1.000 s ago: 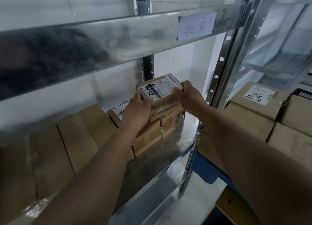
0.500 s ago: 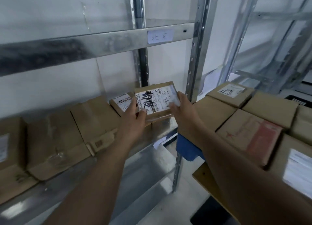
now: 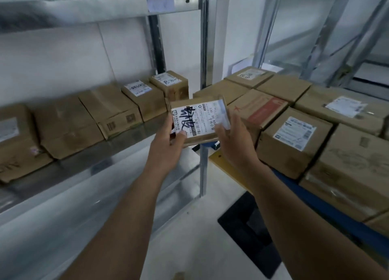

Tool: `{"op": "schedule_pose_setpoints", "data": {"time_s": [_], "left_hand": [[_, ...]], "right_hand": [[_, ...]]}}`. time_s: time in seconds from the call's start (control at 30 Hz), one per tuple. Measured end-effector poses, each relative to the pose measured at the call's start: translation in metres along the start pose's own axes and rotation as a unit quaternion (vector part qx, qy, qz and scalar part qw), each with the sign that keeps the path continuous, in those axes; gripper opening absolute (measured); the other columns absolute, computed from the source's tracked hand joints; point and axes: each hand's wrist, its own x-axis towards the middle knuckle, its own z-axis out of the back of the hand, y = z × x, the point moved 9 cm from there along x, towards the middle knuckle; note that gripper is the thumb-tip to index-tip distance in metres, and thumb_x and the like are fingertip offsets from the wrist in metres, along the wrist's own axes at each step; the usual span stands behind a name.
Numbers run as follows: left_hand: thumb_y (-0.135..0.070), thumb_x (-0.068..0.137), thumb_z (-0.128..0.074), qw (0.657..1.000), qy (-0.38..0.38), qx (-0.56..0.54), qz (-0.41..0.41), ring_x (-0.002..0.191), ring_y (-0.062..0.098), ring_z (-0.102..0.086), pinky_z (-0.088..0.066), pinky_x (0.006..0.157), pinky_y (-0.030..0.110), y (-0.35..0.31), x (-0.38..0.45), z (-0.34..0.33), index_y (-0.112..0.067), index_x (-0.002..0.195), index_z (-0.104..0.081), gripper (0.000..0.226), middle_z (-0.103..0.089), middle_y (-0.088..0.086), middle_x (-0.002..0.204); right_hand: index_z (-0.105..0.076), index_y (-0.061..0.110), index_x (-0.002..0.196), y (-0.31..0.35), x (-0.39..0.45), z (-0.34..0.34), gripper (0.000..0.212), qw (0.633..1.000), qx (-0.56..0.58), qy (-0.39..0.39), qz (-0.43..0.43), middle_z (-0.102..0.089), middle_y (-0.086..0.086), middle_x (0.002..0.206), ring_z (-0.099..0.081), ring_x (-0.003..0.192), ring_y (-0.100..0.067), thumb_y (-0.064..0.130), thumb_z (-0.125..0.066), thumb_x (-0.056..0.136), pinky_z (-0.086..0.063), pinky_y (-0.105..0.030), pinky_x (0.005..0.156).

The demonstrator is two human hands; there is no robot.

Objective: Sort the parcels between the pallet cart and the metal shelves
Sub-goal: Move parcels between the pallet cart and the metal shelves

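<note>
You hold a small parcel (image 3: pixel 197 119) in the air between your two hands, in front of the shelf upright (image 3: pixel 203 90). Your left hand (image 3: pixel 168 145) grips its left end, thumb curled over the white label (image 3: pixel 199 117) with the black marker scrawl on it. Your right hand (image 3: pixel 235 141) grips the right end, fingers bent against the side and the thumb lying near the label's lower edge. The parcel tilts with its labelled face toward you and touches neither the shelf nor the cart.

To the left of your left hand, a row of brown boxes (image 3: pixel 101 115) sits on the metal shelf (image 3: pixel 126 153), some with white labels on top. Beyond it, at the row's far end, a small box (image 3: pixel 170 85) stands next to the upright. To the right of your right hand, more boxes (image 3: pixel 294 141) are packed close together on the pallet cart (image 3: pixel 328 208), whose blue edge shows beneath them.
</note>
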Motion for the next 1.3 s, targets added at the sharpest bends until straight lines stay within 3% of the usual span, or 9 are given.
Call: {"op": "schedule_pose_setpoints", "data": {"time_s": [0.13,0.3,0.47,0.57,0.7,0.8,1.0,1.13,1.3], "left_hand": [[-0.033,0.096,-0.045,0.999,0.033,-0.017,0.005,0.107,-0.001,-0.049,-0.033,0.082,0.010,-0.002,-0.020,-0.020,-0.043,0.145,-0.023,0.055,-0.049,-0.014,0.133],[-0.034,0.097,-0.045,0.994,0.107,-0.031,-0.022,0.090,-0.024,-0.045,-0.036,0.062,-0.003,-0.016,-0.032,-0.052,-0.046,0.143,-0.022,0.053,-0.048,-0.020,0.128],[-0.033,0.097,-0.043,0.981,0.176,-0.058,-0.061,0.111,0.003,-0.048,-0.036,0.076,0.009,-0.041,-0.042,-0.082,-0.043,0.145,-0.022,0.053,-0.048,-0.010,0.135],[-0.031,0.097,-0.043,0.970,0.210,-0.071,-0.100,0.105,-0.001,-0.048,-0.038,0.069,-0.001,-0.066,-0.058,-0.103,-0.038,0.146,-0.022,0.053,-0.049,-0.013,0.126],[-0.029,0.097,-0.044,0.957,0.237,-0.090,-0.143,0.090,-0.024,-0.046,-0.038,0.064,-0.003,-0.105,-0.091,-0.131,-0.037,0.144,-0.027,0.050,-0.051,-0.023,0.110],[-0.029,0.097,-0.044,0.938,0.280,-0.117,-0.165,0.107,-0.008,-0.051,-0.045,0.080,0.012,-0.135,-0.115,-0.160,-0.039,0.142,-0.032,0.048,-0.055,-0.016,0.122],[-0.031,0.098,-0.043,0.904,0.338,-0.110,-0.235,0.097,-0.013,-0.054,-0.045,0.069,0.005,-0.207,-0.172,-0.231,-0.039,0.126,-0.041,0.029,-0.056,-0.022,0.107],[-0.034,0.098,-0.042,0.881,0.367,-0.080,-0.286,0.093,-0.007,-0.057,-0.047,0.066,0.007,-0.256,-0.205,-0.285,-0.024,0.135,-0.039,0.039,-0.056,-0.021,0.106],[-0.039,0.098,-0.039,0.871,0.394,-0.014,-0.292,0.089,0.003,-0.058,-0.045,0.067,0.015,-0.288,-0.229,-0.356,-0.025,0.143,-0.030,0.048,-0.053,-0.015,0.109]], "right_hand": [[-0.036,0.015,0.139,-0.008,-0.034,0.029,0.044,0.999,-0.009,-0.039,0.003,-0.054,-0.005,0.125,-0.055,0.107,-0.019,0.029,-0.045,0.097,-0.050,-0.035,0.083],[-0.033,0.020,0.144,-0.027,-0.062,0.061,0.051,0.994,-0.026,-0.098,-0.047,-0.051,-0.004,0.130,-0.052,0.110,-0.015,0.032,-0.049,0.096,-0.049,-0.036,0.088],[-0.030,0.022,0.145,-0.034,-0.096,0.099,0.053,0.981,-0.061,-0.165,-0.086,-0.051,-0.003,0.131,-0.051,0.111,-0.015,0.034,-0.047,0.096,-0.047,-0.031,0.084],[-0.033,0.023,0.143,-0.037,-0.122,0.132,0.051,0.969,-0.087,-0.212,-0.094,-0.052,0.001,0.128,-0.049,0.107,-0.010,0.035,-0.048,0.096,-0.042,-0.021,0.076],[-0.035,0.022,0.142,-0.041,-0.161,0.178,0.051,0.955,-0.104,-0.256,-0.107,-0.054,-0.002,0.126,-0.055,0.108,-0.017,0.038,-0.047,0.095,-0.052,-0.041,0.084],[-0.035,0.024,0.142,-0.047,-0.191,0.219,0.053,0.940,-0.117,-0.299,-0.112,-0.054,-0.003,0.125,-0.056,0.107,-0.019,0.040,-0.049,0.094,-0.052,-0.046,0.083],[-0.039,0.028,0.139,-0.082,-0.250,0.308,0.049,0.913,-0.118,-0.360,-0.151,-0.056,0.001,0.122,-0.058,0.104,-0.018,0.038,-0.051,0.093,-0.055,-0.042,0.079],[-0.043,0.027,0.135,-0.112,-0.289,0.372,0.045,0.888,-0.118,-0.406,-0.178,-0.059,-0.001,0.119,-0.057,0.103,-0.019,0.037,-0.053,0.092,-0.048,-0.032,0.078],[-0.047,0.026,0.131,-0.157,-0.317,0.428,0.041,0.874,-0.112,-0.422,-0.215,-0.061,-0.003,0.111,-0.058,0.096,-0.021,0.039,-0.052,0.092,-0.044,-0.030,0.075]]}}
